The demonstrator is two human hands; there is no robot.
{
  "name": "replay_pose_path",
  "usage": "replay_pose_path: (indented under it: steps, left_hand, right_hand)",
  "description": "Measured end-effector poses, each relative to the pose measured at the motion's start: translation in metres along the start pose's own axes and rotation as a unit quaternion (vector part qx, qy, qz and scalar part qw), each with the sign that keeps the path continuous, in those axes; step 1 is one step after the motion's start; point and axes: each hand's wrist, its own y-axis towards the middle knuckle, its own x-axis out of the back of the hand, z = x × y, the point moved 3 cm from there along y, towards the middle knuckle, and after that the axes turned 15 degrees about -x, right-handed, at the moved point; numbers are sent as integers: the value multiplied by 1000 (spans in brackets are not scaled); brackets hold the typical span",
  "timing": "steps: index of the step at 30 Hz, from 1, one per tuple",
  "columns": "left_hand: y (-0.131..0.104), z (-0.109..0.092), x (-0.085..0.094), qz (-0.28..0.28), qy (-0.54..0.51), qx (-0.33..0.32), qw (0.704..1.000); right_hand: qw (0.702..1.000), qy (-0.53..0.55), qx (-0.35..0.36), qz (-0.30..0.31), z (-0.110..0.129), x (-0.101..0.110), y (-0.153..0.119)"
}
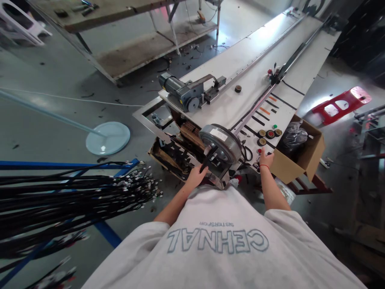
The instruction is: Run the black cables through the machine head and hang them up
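My left hand point(197, 176) is closed round a black cable point(207, 160) at the near end of the long white machine table. Just above that hand stands a round grey and black wheel point(221, 140) with a white label on it. My right hand point(266, 159), with a red band at the wrist, rests at the table's near right corner with its fingers apart. Its nearest finger is beside a red button point(259, 151); I cannot tell whether it presses it. Several tape rolls point(262, 141) lie just beyond that hand, close to a green button point(274, 126).
A motor unit point(183, 90) sits on the table's left side, and a rail point(288, 66) runs along its length. At right are a cardboard box point(313, 154) and a red stool point(343, 105). Black cables point(75, 196) hang over a blue rack at left, near a round white base point(108, 138).
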Motion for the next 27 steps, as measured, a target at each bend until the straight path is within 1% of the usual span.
replay_pose_path:
  steps: [5, 10, 17, 27]
  left_hand:
    - [1, 2, 0, 3, 9, 4, 1000]
    - [1, 1, 0, -9, 0, -2, 1000]
    - [0, 1, -1, -9, 2, 3, 1000]
    - [0, 2, -3, -10, 1, 13, 1000]
  right_hand:
    - [1000, 3, 0, 0, -1, -1, 1]
    - [1000, -1, -7, -3, -2, -3, 3]
    - [1000, 20, 12, -10, -5, -5, 6]
    - [999, 32, 7, 0, -5, -4, 4]
